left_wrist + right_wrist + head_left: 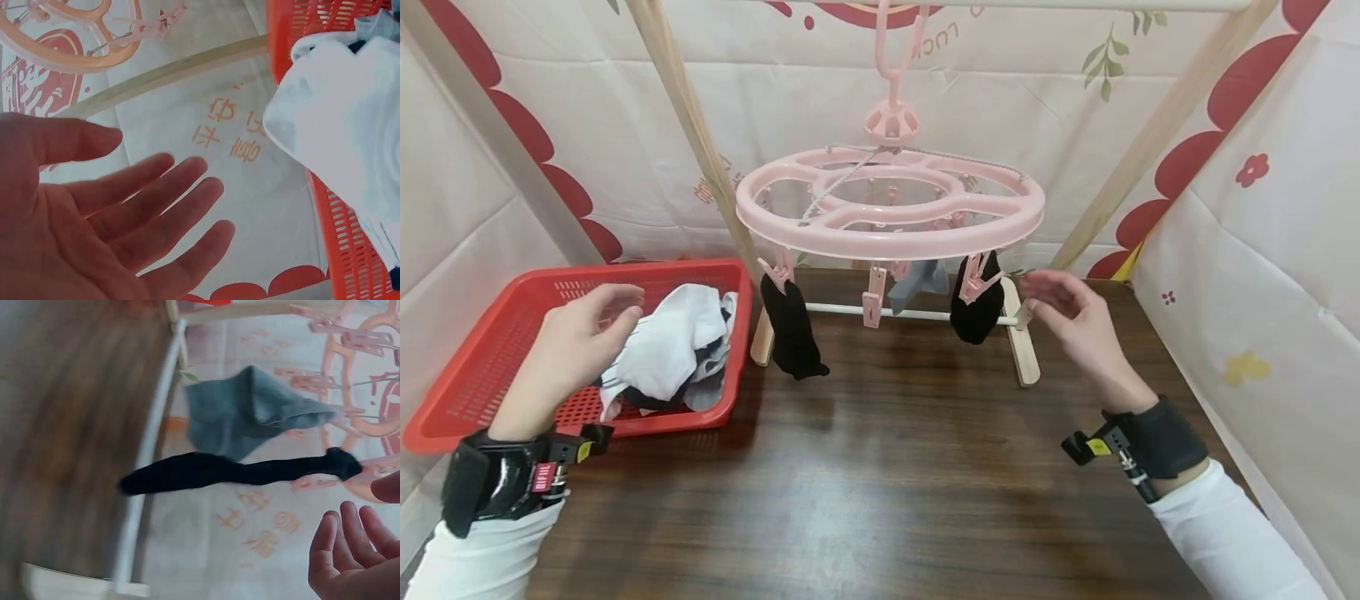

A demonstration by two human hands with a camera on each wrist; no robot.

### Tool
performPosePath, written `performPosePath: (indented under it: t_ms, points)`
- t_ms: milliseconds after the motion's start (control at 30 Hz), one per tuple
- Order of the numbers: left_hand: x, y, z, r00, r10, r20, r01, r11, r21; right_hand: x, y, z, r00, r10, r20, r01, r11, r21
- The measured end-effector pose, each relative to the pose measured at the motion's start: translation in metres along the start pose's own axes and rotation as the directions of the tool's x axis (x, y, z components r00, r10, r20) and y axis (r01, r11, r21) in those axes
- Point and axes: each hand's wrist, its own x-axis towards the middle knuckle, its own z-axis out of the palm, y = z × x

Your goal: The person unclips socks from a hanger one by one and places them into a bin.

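A round pink clip hanger (891,244) hangs in the middle of the head view. Its clothespins hold a black sock (792,329) at the left, another black sock (976,308) at the right and a grey cloth piece (250,412) behind. My right hand (1071,329) is just right of the right-hand sock and its clip, fingers loosely bent, holding nothing. Over the red basket (737,358) hovers my left hand (576,346), its fingers spread and relaxed in the left wrist view. White clothing (673,342) lies heaped in the basket with dark and grey pieces beneath.
A wooden frame post (688,108) slants behind the hanger on the left. The frame's white lower bar (850,310) and wooden foot (1021,342) stand on the brown table (865,467). Printed fabric (1247,275) encloses the back and sides.
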Motion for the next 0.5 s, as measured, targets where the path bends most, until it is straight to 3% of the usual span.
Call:
performPosePath:
  t_ms: [100, 333, 500]
  points:
    - [0.002, 0.002, 0.005, 0.999, 0.027, 0.027, -0.027, 1.0, 0.009, 0.012, -0.011, 0.003, 1.0, -0.004, 0.003, 0.004, 1.0, 0.015]
    - [0.0, 0.015, 0.023, 0.99, 0.112, 0.084, -0.112, 0.994, -0.001, 0.037, -0.031, 0.014, 0.998, 0.062, -0.001, -0.062, 0.988, -0.141]
    - [-0.002, 0.035, 0.039, 0.97, 0.203, 0.13, -0.2, 0.979, -0.038, 0.059, -0.04, 0.021, 0.997, 0.063, 0.04, -0.061, 0.996, -0.067]
